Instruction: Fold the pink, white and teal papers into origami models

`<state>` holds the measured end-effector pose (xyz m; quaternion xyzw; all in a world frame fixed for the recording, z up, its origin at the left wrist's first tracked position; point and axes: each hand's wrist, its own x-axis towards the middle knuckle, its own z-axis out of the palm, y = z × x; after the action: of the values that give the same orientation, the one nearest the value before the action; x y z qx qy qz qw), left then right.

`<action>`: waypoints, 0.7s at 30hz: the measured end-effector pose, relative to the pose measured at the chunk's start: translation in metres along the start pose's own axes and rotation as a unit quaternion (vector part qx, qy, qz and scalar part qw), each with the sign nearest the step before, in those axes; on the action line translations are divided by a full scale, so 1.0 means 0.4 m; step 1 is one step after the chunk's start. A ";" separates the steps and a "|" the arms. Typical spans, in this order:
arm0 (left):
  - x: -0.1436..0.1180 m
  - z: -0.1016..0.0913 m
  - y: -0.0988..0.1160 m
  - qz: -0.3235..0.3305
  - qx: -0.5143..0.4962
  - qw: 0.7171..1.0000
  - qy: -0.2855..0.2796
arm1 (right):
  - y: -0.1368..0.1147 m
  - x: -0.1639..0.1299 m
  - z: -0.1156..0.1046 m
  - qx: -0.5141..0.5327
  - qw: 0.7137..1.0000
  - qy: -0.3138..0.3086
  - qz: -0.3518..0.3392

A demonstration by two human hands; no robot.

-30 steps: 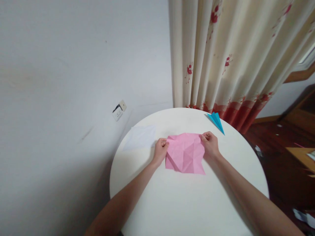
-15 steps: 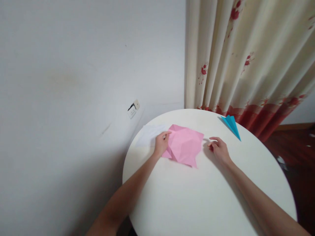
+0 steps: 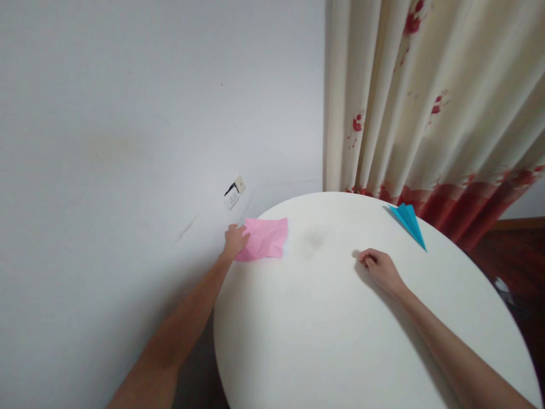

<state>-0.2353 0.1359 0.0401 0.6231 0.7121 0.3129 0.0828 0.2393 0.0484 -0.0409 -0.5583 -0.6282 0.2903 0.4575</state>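
Your left hand (image 3: 236,241) is touching the thin, creased pink paper (image 3: 266,237) at the far-left edge of the smooth, round table (image 3: 298,329); whether its fingers are pinching, I cannot tell. Your right hand (image 3: 380,267) is forming a loose curl right of the table's centre, its fingertips' contact unclear. A pleated, pointed blue paper dart (image 3: 409,223) is lying near the table's far-right rim.

Pink sheet (image 3: 266,237) partly hidden by left fingers (image 3: 240,232), curtain (image 3: 426,130) cropped above, blurred pale scrap (image 3: 503,287), perhaps paper
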 end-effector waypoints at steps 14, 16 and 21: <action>-0.051 0.187 0.079 0.040 0.161 0.979 -0.120 | -0.013 0.019 -0.020 -0.063 0.996 0.055 -0.004; -0.036 0.186 0.078 0.035 0.177 0.975 -0.130 | -0.009 0.048 -0.071 -0.103 0.987 0.121 0.011; -0.001 0.188 0.085 0.037 0.208 0.965 -0.154 | 0.026 0.105 -0.230 -0.331 0.902 0.241 0.138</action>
<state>-0.1688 0.1622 -0.0009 0.6928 0.7168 0.0611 0.0487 0.3285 0.0776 -0.0016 -0.8113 -0.4758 -0.0171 0.3393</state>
